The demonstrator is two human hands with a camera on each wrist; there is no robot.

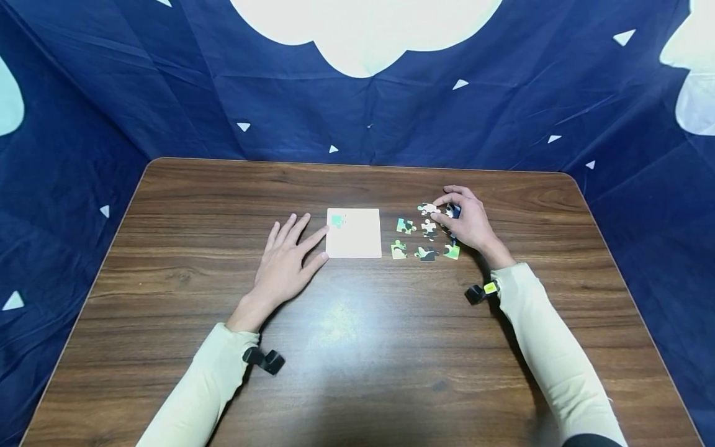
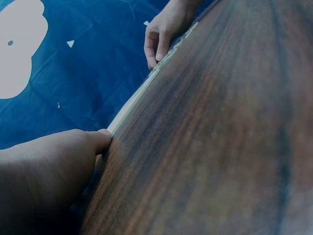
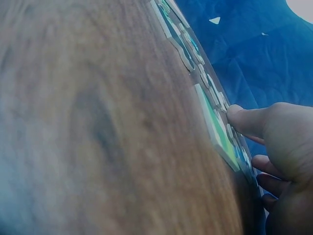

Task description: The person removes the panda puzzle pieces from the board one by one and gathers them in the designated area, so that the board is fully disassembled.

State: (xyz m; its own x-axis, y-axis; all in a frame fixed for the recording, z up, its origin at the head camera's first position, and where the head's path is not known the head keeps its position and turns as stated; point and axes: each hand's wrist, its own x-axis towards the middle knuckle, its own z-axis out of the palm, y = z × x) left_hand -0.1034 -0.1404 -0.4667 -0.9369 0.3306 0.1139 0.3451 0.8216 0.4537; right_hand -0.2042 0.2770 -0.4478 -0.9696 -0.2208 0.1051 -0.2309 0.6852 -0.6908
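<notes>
A white square board (image 1: 357, 239) lies flat, with a teal patch that looks like a puzzle piece (image 1: 337, 221) at its upper left. My left hand (image 1: 282, 264) rests on the table with its fingers spread, thumb and forefinger at the board's left edge. Over a group of jigsaw pieces to the right, my right hand (image 1: 471, 220) pinches a white-and-teal puzzle piece (image 1: 427, 209) between thumb and forefinger. Its palm and fingers partly cover a dark blue piece (image 1: 454, 211). In the right wrist view, the thumb (image 3: 239, 116) is low beside the pieces.
Several loose pieces lie left of and below my right hand, among them a green corner piece (image 1: 399, 250), a dark-and-green piece (image 1: 427, 254) and another green piece (image 1: 452, 251). The wooden table (image 1: 357, 385) ends at a blue cloth backdrop (image 1: 368, 118).
</notes>
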